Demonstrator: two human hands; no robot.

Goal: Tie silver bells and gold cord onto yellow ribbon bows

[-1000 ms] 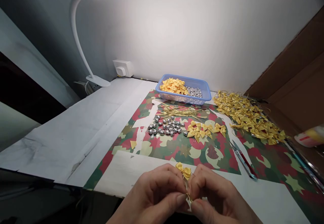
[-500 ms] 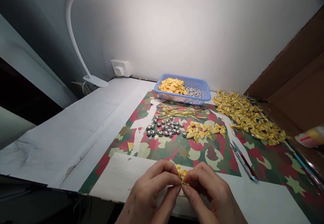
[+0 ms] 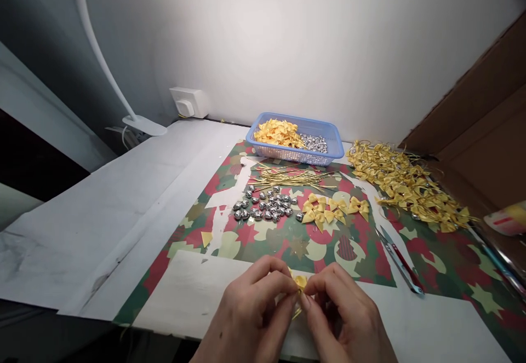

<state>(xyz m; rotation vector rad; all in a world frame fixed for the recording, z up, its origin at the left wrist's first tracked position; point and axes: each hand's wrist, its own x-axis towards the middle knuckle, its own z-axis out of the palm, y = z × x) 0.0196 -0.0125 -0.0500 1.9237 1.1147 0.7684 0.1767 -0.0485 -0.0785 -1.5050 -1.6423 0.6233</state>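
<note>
Pinched between both hands at the front of the table is a small yellow ribbon bow point(image 3: 301, 282). My left hand point(image 3: 257, 303) grips it from the left with thumb and forefinger, and my right hand point(image 3: 343, 305) does so from the right. A bit of gold cord point(image 3: 296, 313) shows below the fingertips; the bow's lower part is hidden by them. Beyond my hands lie loose silver jingle bells point(image 3: 267, 205), a group of yellow bows point(image 3: 329, 209) and a bundle of gold cords point(image 3: 291, 178).
A blue basket point(image 3: 335, 155) with bows and small silver bells stands against the wall. Finished-looking bows with cords form a pile point(image 3: 402, 182) at right. Red-handled scissors point(image 3: 400, 261) lie nearer me. A white lamp point(image 3: 143, 126) stands at back left.
Both hands stay pinched together on the bow. The bow has turned between the fingertips, and a cord end now hangs below. The view has shifted slightly.
</note>
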